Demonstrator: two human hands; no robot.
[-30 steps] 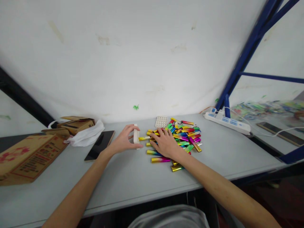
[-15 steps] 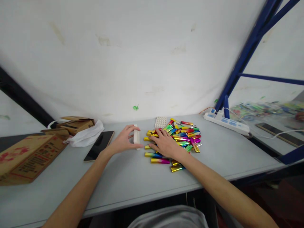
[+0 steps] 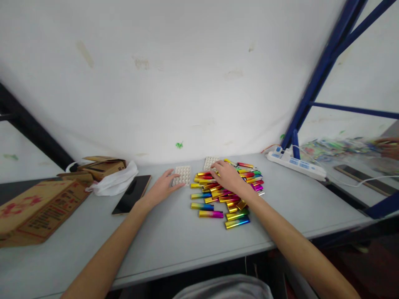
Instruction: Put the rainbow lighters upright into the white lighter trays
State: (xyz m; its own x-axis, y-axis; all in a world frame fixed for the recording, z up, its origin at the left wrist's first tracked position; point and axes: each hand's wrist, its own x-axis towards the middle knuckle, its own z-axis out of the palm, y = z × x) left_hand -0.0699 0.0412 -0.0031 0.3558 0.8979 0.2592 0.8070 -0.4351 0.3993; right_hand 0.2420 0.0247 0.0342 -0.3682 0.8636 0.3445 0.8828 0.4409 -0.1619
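Observation:
My left hand [image 3: 162,189] is at the left edge of a white, bumpy tray [image 3: 182,175] that lies flat on the table. Its thumb and fingers are spread apart at the tray's corners, not closed round it. My right hand [image 3: 229,176] rests over the upper left of a pile of shiny, slim lighter-like cases [image 3: 210,214] in gold, blue, red, green and magenta. The fingers bend down loosely, and I see nothing held in them. Behind those fingers lies a second white bumpy tray [image 3: 210,161], partly covered by the hand.
A black phone [image 3: 132,195], a white cloth or bag [image 3: 115,180] and cardboard boxes [image 3: 46,207] occupy the left. On the right lie a power strip [image 3: 296,162], a blue frame post [image 3: 314,83] and another phone [image 3: 366,179]. Another person's hand [image 3: 389,147] is blurred at far right.
The tray by my left hand was standing on edge between thumb and fingers; now it lies flat. My right hand has moved up and right across the pile, uncovering cases on its left side.

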